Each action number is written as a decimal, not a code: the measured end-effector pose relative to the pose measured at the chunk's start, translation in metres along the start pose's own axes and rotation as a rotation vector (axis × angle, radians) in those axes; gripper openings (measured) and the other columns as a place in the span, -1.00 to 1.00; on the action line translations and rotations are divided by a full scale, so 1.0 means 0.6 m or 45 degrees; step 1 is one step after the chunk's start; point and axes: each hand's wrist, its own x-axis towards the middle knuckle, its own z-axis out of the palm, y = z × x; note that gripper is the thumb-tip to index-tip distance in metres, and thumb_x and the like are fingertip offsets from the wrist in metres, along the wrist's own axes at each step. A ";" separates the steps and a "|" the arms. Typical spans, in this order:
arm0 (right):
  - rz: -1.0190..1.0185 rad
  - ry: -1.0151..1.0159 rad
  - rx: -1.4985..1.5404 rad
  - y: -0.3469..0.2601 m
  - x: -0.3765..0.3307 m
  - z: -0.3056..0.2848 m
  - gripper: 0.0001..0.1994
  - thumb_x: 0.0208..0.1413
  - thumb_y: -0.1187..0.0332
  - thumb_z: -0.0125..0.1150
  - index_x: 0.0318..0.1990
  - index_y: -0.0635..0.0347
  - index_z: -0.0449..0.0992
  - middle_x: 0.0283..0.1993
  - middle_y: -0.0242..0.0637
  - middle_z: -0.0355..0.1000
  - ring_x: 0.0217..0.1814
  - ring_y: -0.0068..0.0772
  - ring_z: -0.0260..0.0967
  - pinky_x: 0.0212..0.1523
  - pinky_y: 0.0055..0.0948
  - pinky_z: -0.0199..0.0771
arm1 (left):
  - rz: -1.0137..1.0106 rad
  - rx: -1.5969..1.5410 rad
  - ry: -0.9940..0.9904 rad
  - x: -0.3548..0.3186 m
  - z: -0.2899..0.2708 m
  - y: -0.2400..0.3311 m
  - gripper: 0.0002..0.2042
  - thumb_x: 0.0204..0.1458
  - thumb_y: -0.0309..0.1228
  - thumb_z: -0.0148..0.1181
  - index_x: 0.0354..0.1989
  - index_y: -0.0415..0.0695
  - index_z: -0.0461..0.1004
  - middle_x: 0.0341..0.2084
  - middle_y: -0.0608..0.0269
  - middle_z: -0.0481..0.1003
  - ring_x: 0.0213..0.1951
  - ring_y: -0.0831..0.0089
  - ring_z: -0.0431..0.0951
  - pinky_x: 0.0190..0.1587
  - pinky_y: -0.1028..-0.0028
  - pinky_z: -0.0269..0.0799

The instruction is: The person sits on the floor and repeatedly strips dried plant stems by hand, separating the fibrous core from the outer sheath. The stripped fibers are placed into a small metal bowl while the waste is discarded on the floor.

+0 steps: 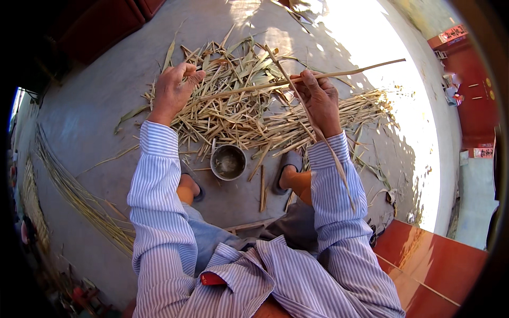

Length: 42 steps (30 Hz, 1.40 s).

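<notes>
My right hand point(320, 100) pinches a long, pale reed stalk point(366, 69) between thumb and fingers. The stalk lies almost level across the view, its left end near my left wrist. A dry leaf strip point(336, 164) crosses the stalk at the same hand and hangs down over my right sleeve. To the left, my left hand point(175, 93) is raised with its fingers curled and the thumb near the index finger. Something small and dark shows at those fingertips, too small to name. Beneath both hands spreads a heap of cut stalks and dry leaves point(228, 114).
A metal pot point(228, 162) of cloudy liquid stands between my slippered feet. Long thin stalks point(79, 185) lie on the floor at left. Longer cut stalks point(350, 108) extend right toward a sunlit patch. A reddish-brown panel point(429, 265) is at lower right, dark red furniture point(101, 26) at upper left.
</notes>
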 end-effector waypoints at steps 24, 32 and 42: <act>0.034 0.078 -0.066 0.014 0.044 0.019 -0.69 0.15 0.20 0.28 -0.19 0.33 0.52 -0.34 -0.18 0.56 -0.38 -0.48 0.54 -0.43 -0.63 0.55 | -0.609 -1.290 -0.028 -0.015 0.064 0.054 -0.81 -0.02 -0.47 0.37 -0.29 -0.28 0.53 -0.40 0.19 0.60 -0.34 0.55 0.58 -0.22 0.62 0.52; -0.106 0.014 -0.181 -0.005 0.061 -0.022 -0.72 0.16 0.24 0.26 -0.19 0.32 0.50 -0.32 -0.17 0.56 -0.36 -0.44 0.55 -0.39 -0.58 0.58 | -0.833 -1.308 0.113 -0.002 0.037 -0.013 -0.76 -0.01 -0.41 0.38 -0.25 -0.30 0.51 -0.39 0.19 0.59 -0.33 0.54 0.57 -0.17 0.60 0.50; -0.138 0.060 -0.197 -0.018 0.064 -0.078 -0.72 0.19 0.29 0.23 -0.11 0.37 0.47 -0.24 -0.11 0.56 -0.25 -0.35 0.57 -0.26 -0.53 0.61 | 0.075 0.640 0.408 0.004 0.011 -0.022 -0.69 0.03 -0.20 0.31 -0.18 -0.15 0.48 -0.33 0.27 0.57 -0.20 0.34 0.50 -0.10 0.30 0.32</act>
